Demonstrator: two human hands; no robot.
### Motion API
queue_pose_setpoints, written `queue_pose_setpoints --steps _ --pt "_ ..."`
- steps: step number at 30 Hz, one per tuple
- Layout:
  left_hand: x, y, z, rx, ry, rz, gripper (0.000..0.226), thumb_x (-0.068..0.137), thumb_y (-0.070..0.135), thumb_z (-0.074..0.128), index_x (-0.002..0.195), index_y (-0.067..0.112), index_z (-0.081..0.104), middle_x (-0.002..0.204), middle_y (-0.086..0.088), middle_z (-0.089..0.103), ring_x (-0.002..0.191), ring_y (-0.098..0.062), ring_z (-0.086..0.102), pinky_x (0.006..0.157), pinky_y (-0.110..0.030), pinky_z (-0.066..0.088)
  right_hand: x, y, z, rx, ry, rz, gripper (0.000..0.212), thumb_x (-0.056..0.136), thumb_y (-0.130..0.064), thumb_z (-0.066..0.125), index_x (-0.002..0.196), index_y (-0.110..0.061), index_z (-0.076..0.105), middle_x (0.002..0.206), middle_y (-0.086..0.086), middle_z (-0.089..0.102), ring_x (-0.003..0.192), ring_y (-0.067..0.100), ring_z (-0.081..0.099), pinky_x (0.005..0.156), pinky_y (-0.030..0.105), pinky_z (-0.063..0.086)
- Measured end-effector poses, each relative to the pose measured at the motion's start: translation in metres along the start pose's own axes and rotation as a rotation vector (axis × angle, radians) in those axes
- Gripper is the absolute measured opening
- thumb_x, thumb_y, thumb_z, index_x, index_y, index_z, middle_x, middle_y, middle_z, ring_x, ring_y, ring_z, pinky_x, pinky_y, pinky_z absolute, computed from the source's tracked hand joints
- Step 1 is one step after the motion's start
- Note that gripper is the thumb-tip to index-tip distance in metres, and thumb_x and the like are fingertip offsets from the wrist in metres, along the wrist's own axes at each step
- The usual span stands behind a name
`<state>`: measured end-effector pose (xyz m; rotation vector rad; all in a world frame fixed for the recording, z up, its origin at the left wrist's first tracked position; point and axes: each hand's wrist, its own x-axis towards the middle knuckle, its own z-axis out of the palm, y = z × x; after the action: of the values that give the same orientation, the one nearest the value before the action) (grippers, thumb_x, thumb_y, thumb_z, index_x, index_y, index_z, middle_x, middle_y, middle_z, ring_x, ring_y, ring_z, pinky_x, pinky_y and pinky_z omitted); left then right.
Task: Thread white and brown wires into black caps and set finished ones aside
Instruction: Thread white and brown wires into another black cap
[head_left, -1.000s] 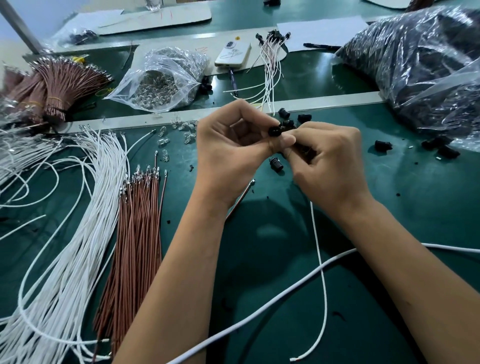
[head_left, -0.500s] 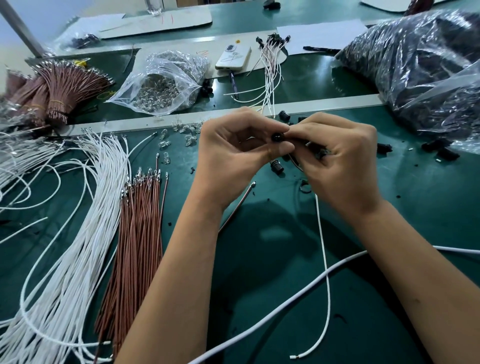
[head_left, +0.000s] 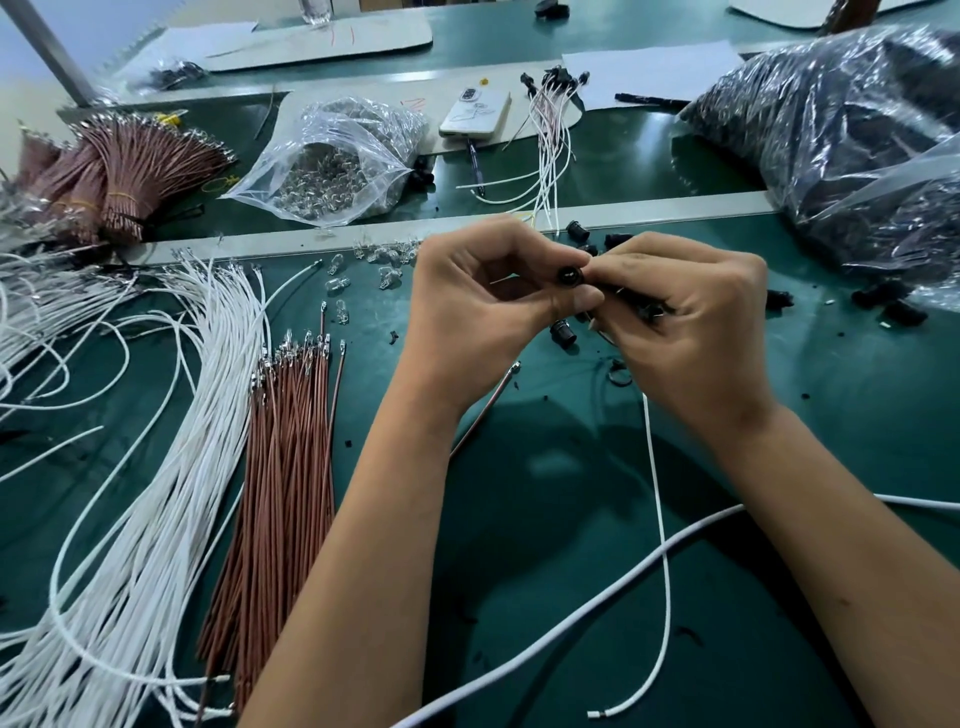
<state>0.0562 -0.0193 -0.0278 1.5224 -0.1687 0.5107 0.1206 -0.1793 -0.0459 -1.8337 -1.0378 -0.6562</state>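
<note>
While both hands meet a bit above the middle of the frame, the left hand (head_left: 483, 306) has its thumb and fingers curled in, pinching a black cap (head_left: 569, 274) right at the fingertips, open end facing the camera. The right hand (head_left: 691, 322) is curled too, fingertips pressed up against that same cap from the right, and it's got a few more black caps bunched in its palm, hard to count them. A thin white wire (head_left: 658, 499) drops from under the right hand toward the bottom of the frame, and a single brown wire (head_left: 488, 405) pokes out from behind the left wrist. Can't tell if either wire end is actually inside the cap, fingers cover it.

One loose cap (head_left: 563, 332) lies on the green mat (head_left: 831, 415) just under the fingertips. Finished capped wires (head_left: 550, 119) sit top centre next to a phone (head_left: 475, 114). White wires (head_left: 156, 467) and brown wires (head_left: 291, 467) are spread out lower left, and a bag of black caps (head_left: 841, 156) fills the upper right.
</note>
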Motion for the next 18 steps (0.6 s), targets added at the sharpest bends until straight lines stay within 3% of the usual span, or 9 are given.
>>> queue_pose_setpoints --steps 8,18 --pt "-0.002 0.0001 0.0024 -0.039 0.014 0.008 0.035 0.068 -0.018 0.079 0.088 0.009 0.069 0.078 -0.012 0.069 0.073 -0.017 0.067 0.075 -0.029 0.058 -0.0012 -0.0013 0.006 -0.028 -0.041 0.025 0.01 0.095 -0.003 0.071 0.097 -0.002 0.081 0.085 0.004 0.072 0.073 0.013 0.064 0.071 0.016 0.046" --pt "-0.0035 -0.0031 0.0072 -0.066 0.048 -0.006 0.033 0.07 -0.02 0.077 0.083 0.008 0.068 0.076 -0.009 0.07 0.071 -0.014 0.067 0.073 -0.027 0.057 -0.0015 0.0004 0.0078 -0.054 -0.069 0.013 0.017 0.096 0.0 0.066 0.084 -0.001 0.079 0.079 0.008 0.07 0.069 0.016 0.062 0.069 0.013 0.043"
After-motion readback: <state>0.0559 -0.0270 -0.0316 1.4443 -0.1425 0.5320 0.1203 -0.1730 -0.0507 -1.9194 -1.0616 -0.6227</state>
